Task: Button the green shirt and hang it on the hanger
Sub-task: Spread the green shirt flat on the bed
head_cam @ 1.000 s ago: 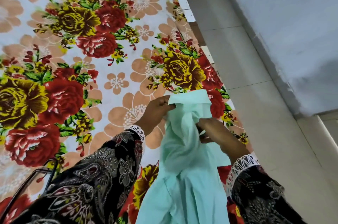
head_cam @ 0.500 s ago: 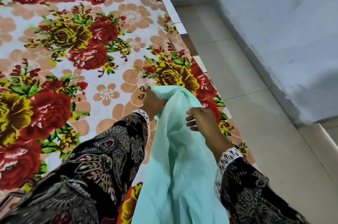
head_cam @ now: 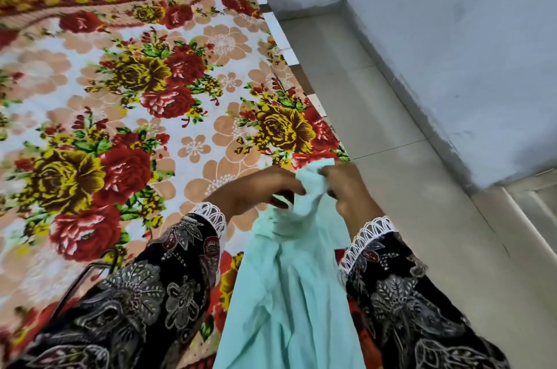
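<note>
The pale green shirt (head_cam: 289, 293) hangs from my hands over the right edge of the bed and runs down out of the bottom of the view. My left hand (head_cam: 259, 190) pinches the bunched top of the shirt from the left. My right hand (head_cam: 346, 187) grips the same bunched cloth from the right, fingers closed on it. The two hands are close together with the fabric crumpled between them. A dark hanger (head_cam: 81, 281) lies on the bed at lower left, partly hidden by my left sleeve. No button is visible.
The bed's floral sheet (head_cam: 135, 97) of red and yellow roses fills the left and centre. To the right lies a pale tiled floor (head_cam: 376, 133), bounded by a grey-blue wall (head_cam: 452, 37). A white bed edge (head_cam: 280, 37) runs along the sheet.
My hands have come together at the top of the shirt and bunched it. My right hand, open half a second ago, now grips the cloth. The view has tilted up and shifted.
</note>
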